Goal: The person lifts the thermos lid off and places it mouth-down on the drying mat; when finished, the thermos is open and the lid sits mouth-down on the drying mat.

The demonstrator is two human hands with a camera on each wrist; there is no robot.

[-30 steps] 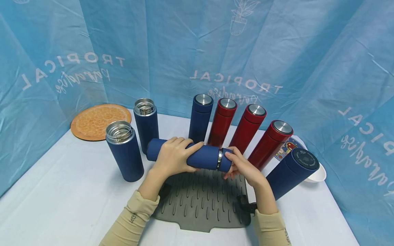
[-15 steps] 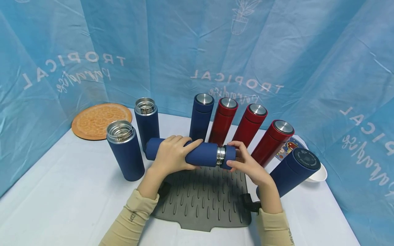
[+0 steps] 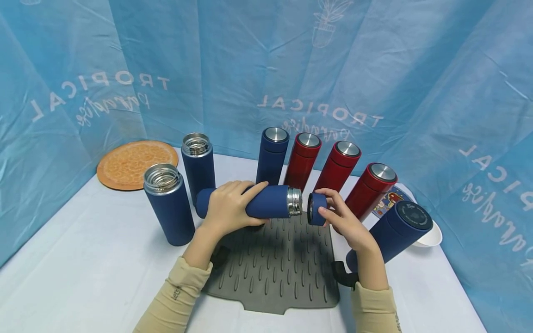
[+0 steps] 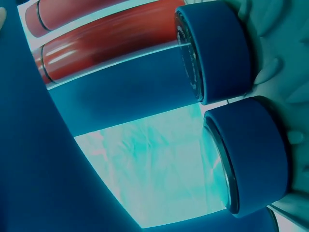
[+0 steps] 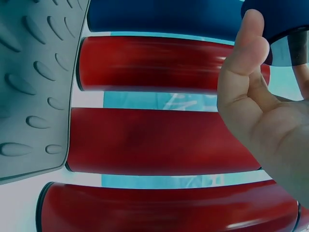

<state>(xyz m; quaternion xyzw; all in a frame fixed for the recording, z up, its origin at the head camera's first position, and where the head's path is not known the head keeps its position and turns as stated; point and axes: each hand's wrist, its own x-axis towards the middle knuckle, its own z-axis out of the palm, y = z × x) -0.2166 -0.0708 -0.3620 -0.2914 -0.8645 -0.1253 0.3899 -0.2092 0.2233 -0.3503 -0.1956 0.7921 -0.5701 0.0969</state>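
Note:
My left hand point(image 3: 230, 206) grips a blue thermos bottle point(image 3: 268, 202) lying sideways above the grey mat, its steel threaded neck bare and facing right. My right hand point(image 3: 347, 219) pinches the blue lid point(image 3: 318, 209), a small gap away from that neck. In the right wrist view the thumb and part of the lid point(image 5: 282, 17) show at upper right. Two more blue lids point(image 4: 222, 50) stand on the mat in the left wrist view; the left hand and bottle hide them in the head view. Two uncapped blue thermos bottles point(image 3: 170, 208) stand at left.
Behind the mat point(image 3: 270, 277) stand a capped blue bottle point(image 3: 272, 157) and three red bottles point(image 3: 301, 162). Another capped blue bottle point(image 3: 395, 233) is beside my right forearm. An orange round board point(image 3: 135, 164) lies back left; a white dish point(image 3: 430, 236) sits at right.
The lid has come off the held bottle and moved right with my right hand, baring the neck. My left hand has raised the bottle slightly; the standing bottles keep their places.

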